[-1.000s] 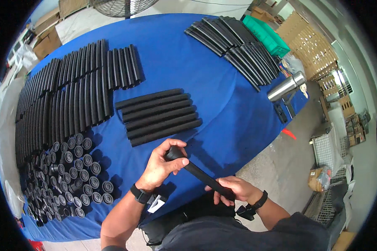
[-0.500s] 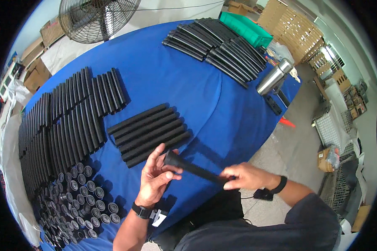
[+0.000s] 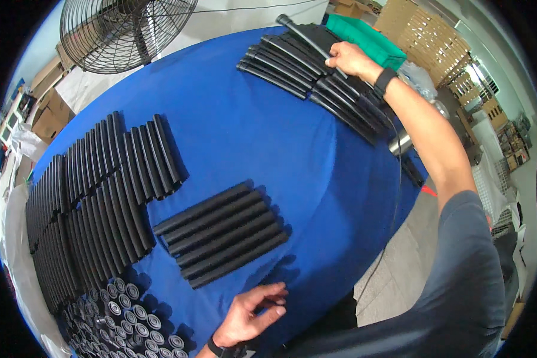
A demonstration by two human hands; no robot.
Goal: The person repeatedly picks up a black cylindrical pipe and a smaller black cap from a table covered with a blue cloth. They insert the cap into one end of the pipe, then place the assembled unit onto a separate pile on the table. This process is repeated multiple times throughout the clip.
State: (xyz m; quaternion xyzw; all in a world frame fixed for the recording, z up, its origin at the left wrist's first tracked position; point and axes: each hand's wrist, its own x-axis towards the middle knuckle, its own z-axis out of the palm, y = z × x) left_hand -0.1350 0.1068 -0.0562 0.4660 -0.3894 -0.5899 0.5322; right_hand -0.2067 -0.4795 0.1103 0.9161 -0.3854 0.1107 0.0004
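At the far right, my right hand (image 3: pixel 353 59) grips one end of a black tube (image 3: pixel 307 39) with a wider end cap pointing away to the left. It holds that tube over a stack of capped black tubes (image 3: pixel 280 65). My left hand (image 3: pixel 253 313) hovers near the table's front edge, its fingers loosely bent, thumb apart, with nothing in it. Just beyond it lies a row of several black tubes (image 3: pixel 221 232) side by side. To the lower left stand many round black caps (image 3: pixel 125 328) with ringed faces, beside a large bank of black tubes (image 3: pixel 95 203).
A blue cloth (image 3: pixel 268 143) covers the table. Behind the stack sits a green crate (image 3: pixel 367 42). My right forearm partly hides a steel flask (image 3: pixel 401 142). A thin cable (image 3: pixel 395 209) hangs beside my right arm. A large fan (image 3: pixel 125 30) stands beyond the far left edge.
My right hand has carried the capped tube from in front of me to the stack at the far right. My left hand has let go of it and dropped closer to me.
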